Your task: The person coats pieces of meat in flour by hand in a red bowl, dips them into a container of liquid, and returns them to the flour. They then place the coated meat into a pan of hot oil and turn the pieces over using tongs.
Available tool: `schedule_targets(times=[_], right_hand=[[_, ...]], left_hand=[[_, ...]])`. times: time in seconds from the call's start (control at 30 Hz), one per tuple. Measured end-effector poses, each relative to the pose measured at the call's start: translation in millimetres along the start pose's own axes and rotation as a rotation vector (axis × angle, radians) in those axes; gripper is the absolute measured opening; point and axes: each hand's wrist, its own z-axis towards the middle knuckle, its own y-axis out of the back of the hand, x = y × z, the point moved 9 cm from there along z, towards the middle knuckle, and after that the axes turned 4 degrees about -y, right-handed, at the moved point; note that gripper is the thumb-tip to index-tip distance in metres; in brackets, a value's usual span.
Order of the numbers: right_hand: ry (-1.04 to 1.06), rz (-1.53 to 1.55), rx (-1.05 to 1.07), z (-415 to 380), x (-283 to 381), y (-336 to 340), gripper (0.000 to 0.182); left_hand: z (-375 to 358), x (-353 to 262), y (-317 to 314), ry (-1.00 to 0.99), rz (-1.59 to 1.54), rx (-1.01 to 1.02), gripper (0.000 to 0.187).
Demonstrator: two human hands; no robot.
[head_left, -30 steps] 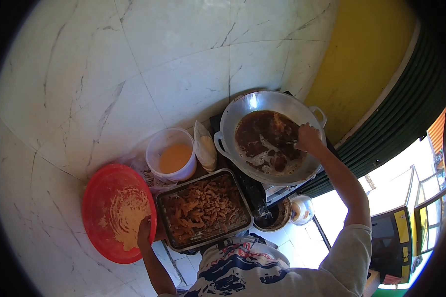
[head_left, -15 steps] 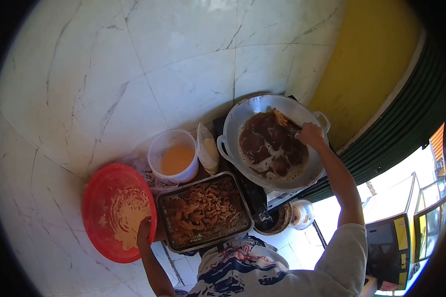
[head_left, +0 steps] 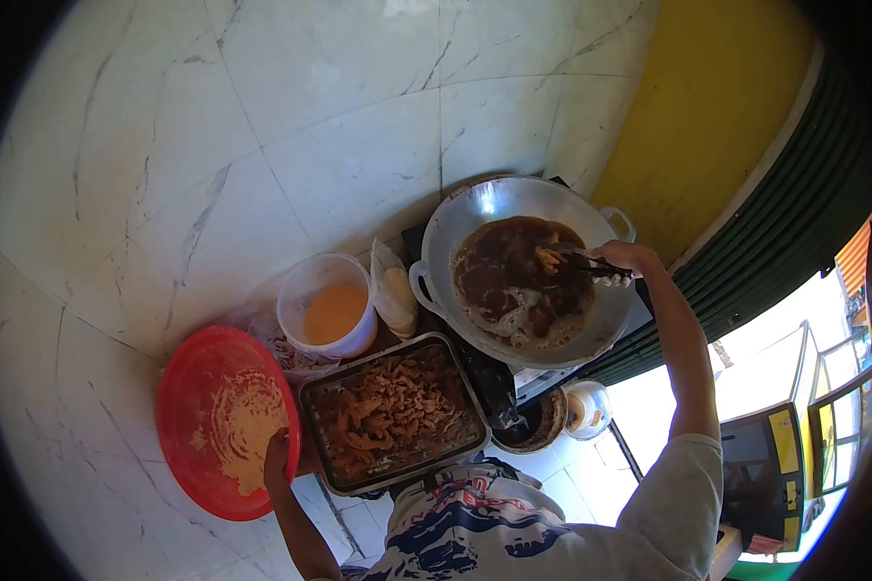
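My right hand (head_left: 626,258) is closed around dark-handled tongs (head_left: 583,263) over the wok (head_left: 467,201). At the tongs' tips is a golden-brown fried piece (head_left: 549,259), just above or at the surface of the dark, foaming oil (head_left: 509,276). My left hand (head_left: 277,459) grips the near right rim of the red basin (head_left: 186,426), which has pale, floury batter (head_left: 247,436) smeared inside. Between my hands, a rectangular metal tray (head_left: 397,469) holds a heap of brown fried pieces (head_left: 392,402).
A white tub (head_left: 357,341) of orange liquid stands behind the tray, next to a plastic bag (head_left: 394,290) with pale contents. Below the wok are a dark round pot (head_left: 538,426) and a clear container (head_left: 587,412). A tiled wall (head_left: 358,165) rises behind.
My right hand has drawn back to the right with the tongs, and the fried piece now lies nearer the wok's middle. My left hand stays at the basin rim. The view has shifted slightly.
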Motion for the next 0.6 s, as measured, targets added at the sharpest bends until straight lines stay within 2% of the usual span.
schedule_targets(times=[0.13,0.2,0.27,0.37,0.5,0.6], right_hand=[[-0.028,-0.123,-0.113,-4,-10,18,0.044],[-0.038,-0.242,-0.242,-10,-10,30,0.044],[-0.055,-0.372,-0.426,-40,4,38,0.044],[0.107,-0.591,-0.77,-70,22,43,0.042],[0.089,-0.763,-0.791,-111,40,8,0.033],[0.079,-0.928,-0.803,-122,48,-11,0.029]], left_hand=[[-1,-1,1,-0.004,0.009,-0.01,0.034],[-2,-8,1,-0.044,0.053,-0.015,0.033],[-5,-16,2,-0.041,0.13,-0.016,0.033],[-8,-21,2,-0.06,0.157,-0.02,0.033],[0,-6,1,-0.063,0.095,0.001,0.034],[-8,-19,1,-0.066,0.064,-0.026,0.033]])
